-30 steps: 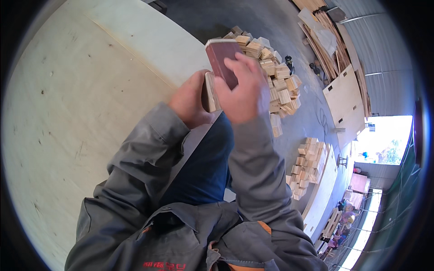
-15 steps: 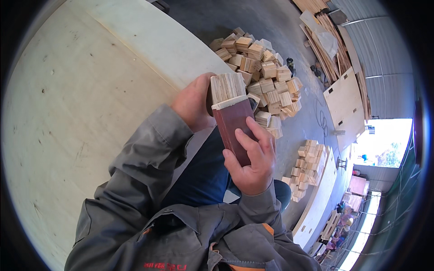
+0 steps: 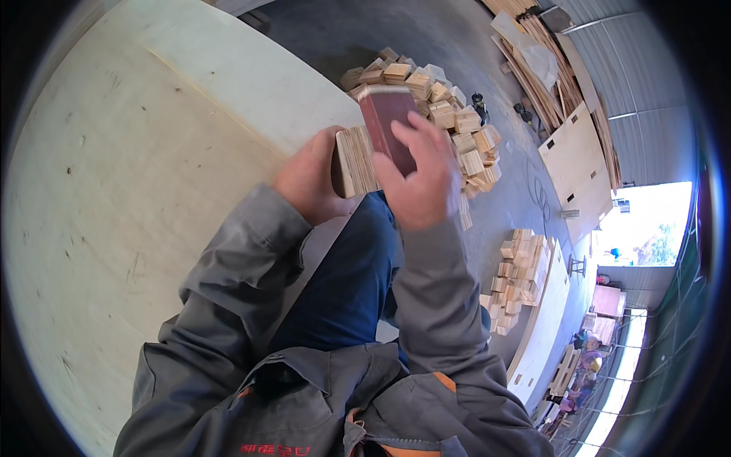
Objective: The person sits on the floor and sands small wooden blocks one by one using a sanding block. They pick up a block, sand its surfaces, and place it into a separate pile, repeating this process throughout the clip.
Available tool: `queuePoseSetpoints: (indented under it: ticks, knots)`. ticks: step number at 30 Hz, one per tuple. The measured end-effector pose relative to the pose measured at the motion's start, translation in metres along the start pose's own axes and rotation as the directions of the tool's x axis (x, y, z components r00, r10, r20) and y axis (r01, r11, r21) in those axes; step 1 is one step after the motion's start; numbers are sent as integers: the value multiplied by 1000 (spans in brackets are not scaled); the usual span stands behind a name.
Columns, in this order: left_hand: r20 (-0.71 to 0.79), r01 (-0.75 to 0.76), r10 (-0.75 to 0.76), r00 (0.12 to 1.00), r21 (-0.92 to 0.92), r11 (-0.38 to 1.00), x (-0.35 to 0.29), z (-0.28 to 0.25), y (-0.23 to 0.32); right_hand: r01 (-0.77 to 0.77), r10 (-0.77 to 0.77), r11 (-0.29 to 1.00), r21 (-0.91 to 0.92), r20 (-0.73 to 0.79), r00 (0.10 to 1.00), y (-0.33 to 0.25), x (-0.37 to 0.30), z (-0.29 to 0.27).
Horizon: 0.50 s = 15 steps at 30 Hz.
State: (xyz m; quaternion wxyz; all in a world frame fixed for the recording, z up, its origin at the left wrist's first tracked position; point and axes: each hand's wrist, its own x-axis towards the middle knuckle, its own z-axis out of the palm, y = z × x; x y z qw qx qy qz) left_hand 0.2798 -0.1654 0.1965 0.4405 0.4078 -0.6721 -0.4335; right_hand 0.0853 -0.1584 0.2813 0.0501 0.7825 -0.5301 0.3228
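My left hand is closed round a plywood block, whose layered edge faces up. In my right hand is a dark red sanding block with a pale strip along its far end. The fingers and thumb grip it from both sides. It lies at the right side of the plywood block and reaches beyond its far end. Whether the two touch along their whole length is hidden. Both hands are held above my knee, beside the edge of the wooden board.
A large pale wooden board fills the left side. Ahead on the floor lies a heap of plywood blocks. More blocks are stacked at the right beside a long panel. Boards lean at the far wall.
My right hand has pushed the sanding block away from me, along the plywood block and past its far end. The plywood block has shifted slightly nearer and left in my left hand.
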Motion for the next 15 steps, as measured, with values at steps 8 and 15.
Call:
queuePoseSetpoints:
  ticks: [8, 15]
  knots:
    - [-16, 1, -3, 1000, -101, 995, 0, 8, -11, -40, 30, 996, 75, 130, 991, -40, -95, -67]
    - [43, 65, -66, 997, 25, 998, -2, -3, 8, -4, 0, 999, 53, 82, 997, -18, -62, -48]
